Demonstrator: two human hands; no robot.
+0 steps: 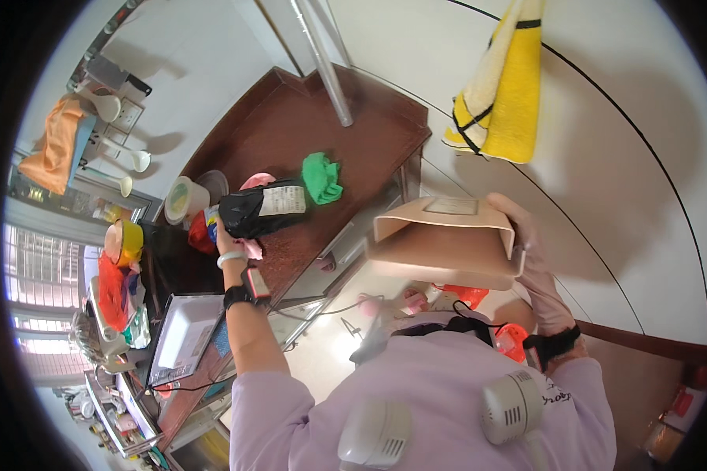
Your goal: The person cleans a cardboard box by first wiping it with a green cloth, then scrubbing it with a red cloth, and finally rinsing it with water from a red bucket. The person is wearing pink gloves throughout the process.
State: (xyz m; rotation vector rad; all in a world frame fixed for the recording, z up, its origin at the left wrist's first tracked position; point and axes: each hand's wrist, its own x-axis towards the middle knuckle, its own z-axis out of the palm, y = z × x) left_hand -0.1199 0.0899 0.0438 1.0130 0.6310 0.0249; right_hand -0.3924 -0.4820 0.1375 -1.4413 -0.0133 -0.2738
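Observation:
My left hand grips the near left end of a black plastic package, which bears a white printed label. Most of its fingers are hidden behind the package. A red and blue packet lies right beside that hand, and pink cloth or plastic shows around the package. In my right hand is a beige plastic bin, tilted so that its open mouth faces me. The bin is held by its right side, off the counter, and a pale label sits on its outer wall. A crumpled green cloth lies beyond the package.
The red-brown counter runs along the wall, with a metal pipe rising from it. A white tub stands by the wall. A microwave oven is nearer me on the left. A yellow towel hangs at right.

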